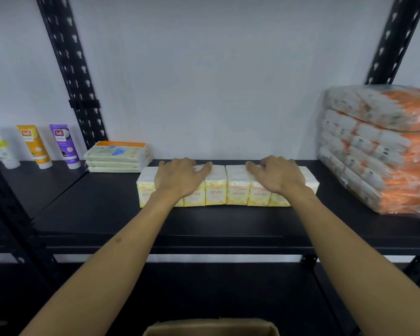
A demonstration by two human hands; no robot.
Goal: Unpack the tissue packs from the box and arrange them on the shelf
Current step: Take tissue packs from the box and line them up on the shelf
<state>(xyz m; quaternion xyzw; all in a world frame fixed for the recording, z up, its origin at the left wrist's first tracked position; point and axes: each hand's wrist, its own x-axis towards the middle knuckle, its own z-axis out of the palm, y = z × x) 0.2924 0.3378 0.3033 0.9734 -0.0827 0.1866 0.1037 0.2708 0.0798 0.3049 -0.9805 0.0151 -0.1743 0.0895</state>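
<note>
White wall backs the matte black metal shelf (102,214) where we work, its front lip running straight across beneath our forearms. Our left hand (180,177) lies flat on the row of tissue packs (238,190), fingers (204,169) relaxed and spread over the glossy tops, gripping nothing. Our right hand (278,175) rests the same way on the right half of the row, its fingers (252,169) loosely extended toward the left hand's, a narrow gap between the two. The packs are small soft blocks in pale yellow and white film, standing upright side by side, touching one another. In front of our fingers, toward us, bare shelf stretches to the edge. Left of them sits a low stack of flat cream packets (118,157), and farther left three plastic tubes (38,146) stand on their caps. Right of our fingers, a tall bundle of orange-and-white packs (383,151) in crinkled clear wrap stands near the row's end. Below us, the brown rim of a cardboard box (211,327) shows.
</note>
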